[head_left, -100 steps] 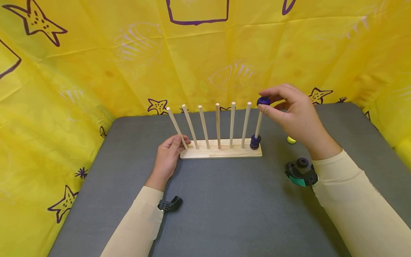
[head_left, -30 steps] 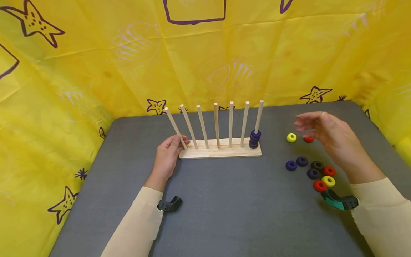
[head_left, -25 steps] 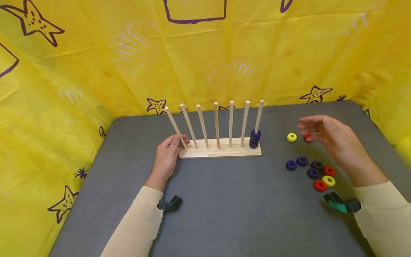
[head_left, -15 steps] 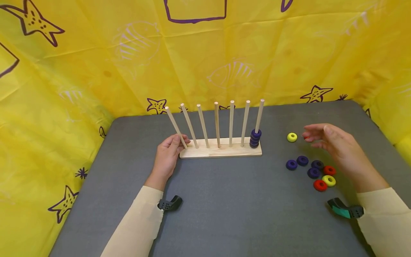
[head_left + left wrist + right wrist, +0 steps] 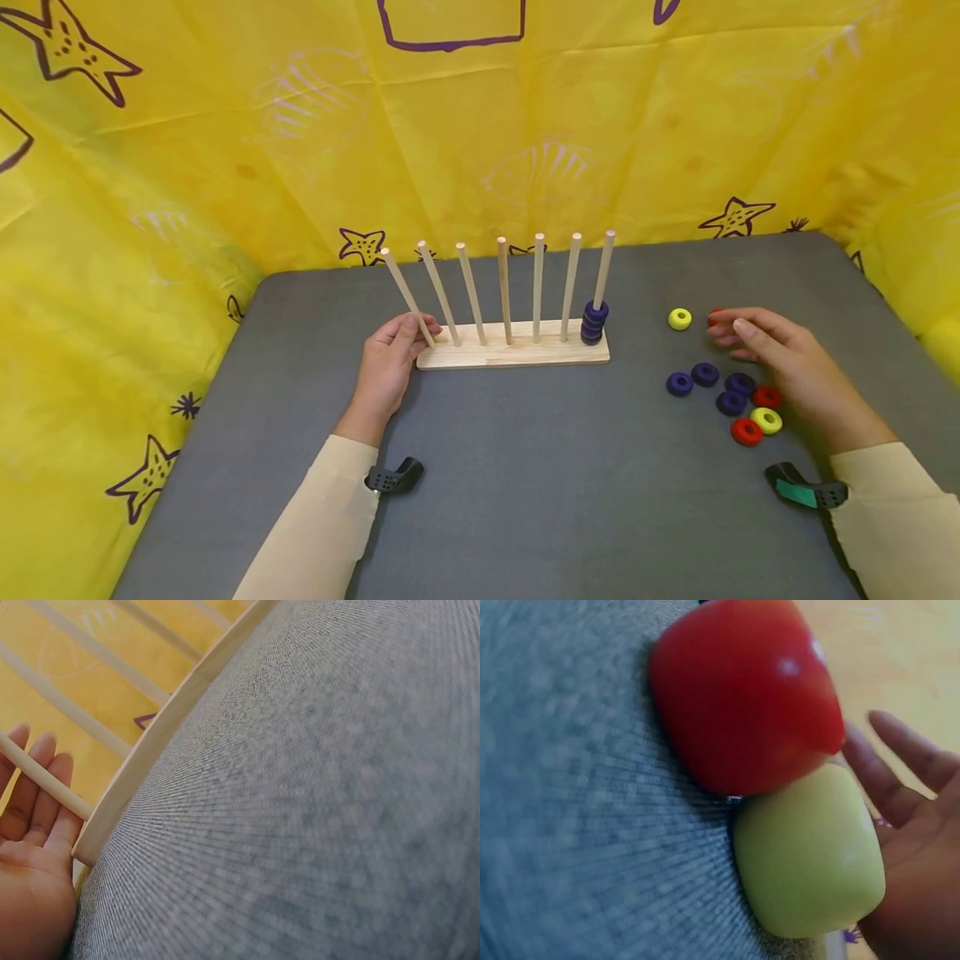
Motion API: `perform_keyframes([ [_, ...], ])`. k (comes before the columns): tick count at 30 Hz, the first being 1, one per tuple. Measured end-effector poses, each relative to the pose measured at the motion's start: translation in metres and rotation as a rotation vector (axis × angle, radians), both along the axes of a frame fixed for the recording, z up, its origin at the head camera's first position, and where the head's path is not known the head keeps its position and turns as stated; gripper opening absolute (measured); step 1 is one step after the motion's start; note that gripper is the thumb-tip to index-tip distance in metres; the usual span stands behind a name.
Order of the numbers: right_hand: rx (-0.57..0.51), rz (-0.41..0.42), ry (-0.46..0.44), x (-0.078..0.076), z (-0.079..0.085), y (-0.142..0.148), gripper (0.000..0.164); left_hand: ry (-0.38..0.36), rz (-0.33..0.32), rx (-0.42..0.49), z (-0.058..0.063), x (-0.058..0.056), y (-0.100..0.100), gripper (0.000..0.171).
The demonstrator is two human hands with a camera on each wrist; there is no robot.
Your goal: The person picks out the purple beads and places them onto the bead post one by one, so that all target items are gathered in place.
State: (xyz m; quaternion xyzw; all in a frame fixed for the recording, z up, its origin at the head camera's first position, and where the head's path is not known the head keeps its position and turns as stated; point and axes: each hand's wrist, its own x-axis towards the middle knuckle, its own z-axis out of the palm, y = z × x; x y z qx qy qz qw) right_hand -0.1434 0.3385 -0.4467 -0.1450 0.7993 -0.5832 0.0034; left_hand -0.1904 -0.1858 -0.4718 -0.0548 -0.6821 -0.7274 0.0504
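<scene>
My left hand holds the left end of a wooden peg stand, its thumb and fingers on either side of the leftmost peg. In the left wrist view, the fingers lie behind that peg. Several dark blue rings are stacked low on the rightmost peg. My right hand hovers with loosely bent fingers above loose rings at the right, holding nothing. Its fingertips partly cover a red ring. In the right wrist view, another red ring and a yellow ring loom near the lens.
Loose dark blue rings lie right of the stand, grouped with red and yellow ones. Farther back sits a lone yellow ring. The grey tabletop extends in front, and a yellow patterned cloth hangs behind.
A dark blue ring, pinched by my right hand at the top of the rightmost peg, now rests on the stack. That hand has moved right and lower. My left hand has stayed put.
</scene>
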Motion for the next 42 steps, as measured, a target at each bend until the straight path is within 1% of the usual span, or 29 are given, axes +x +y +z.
perform_keyframes([
  [3, 0.094, -0.028, -0.055, 0.001, -0.004, -0.002, 0.032, 0.005, 0.0, -0.003, 0.002, 0.0, -0.001, 0.046],
  [7, 0.191, -0.033, -0.127, 0.003, -0.008, -0.004, 0.035, 0.002, 0.002, 0.004, 0.003, 0.001, -0.002, 0.044],
  [10, 0.267, -0.009, -0.116, 0.002, -0.009, -0.005, 0.037, 0.002, 0.002, 0.008, 0.003, 0.001, -0.002, 0.044],
  [14, 0.331, 0.031, -0.108, 0.001, -0.009, -0.004, 0.04, 0.004, 0.002, 0.01, 0.002, 0.001, -0.003, 0.045],
  [18, 0.364, 0.07, -0.09, 0.0, -0.009, -0.003, 0.041, 0.004, -0.001, 0.011, 0.001, 0.0, -0.004, 0.046],
  [22, 0.387, 0.082, -0.075, -0.002, -0.009, -0.003, 0.04, 0.008, -0.011, 0.013, 0.001, 0.0, -0.004, 0.047],
  [29, 0.423, 0.058, -0.103, -0.005, -0.01, -0.002, 0.037, 0.008, -0.017, 0.008, 0.001, 0.0, -0.002, 0.047],
  [33, 0.423, 0.045, -0.091, -0.005, -0.012, -0.002, 0.035, 0.006, -0.018, 0.007, 0.0, 0.0, -0.001, 0.047],
  [42, 0.461, 0.013, -0.047, -0.004, -0.014, -0.002, 0.031, -0.002, -0.005, -0.009, 0.0, 0.0, -0.001, 0.047],
])
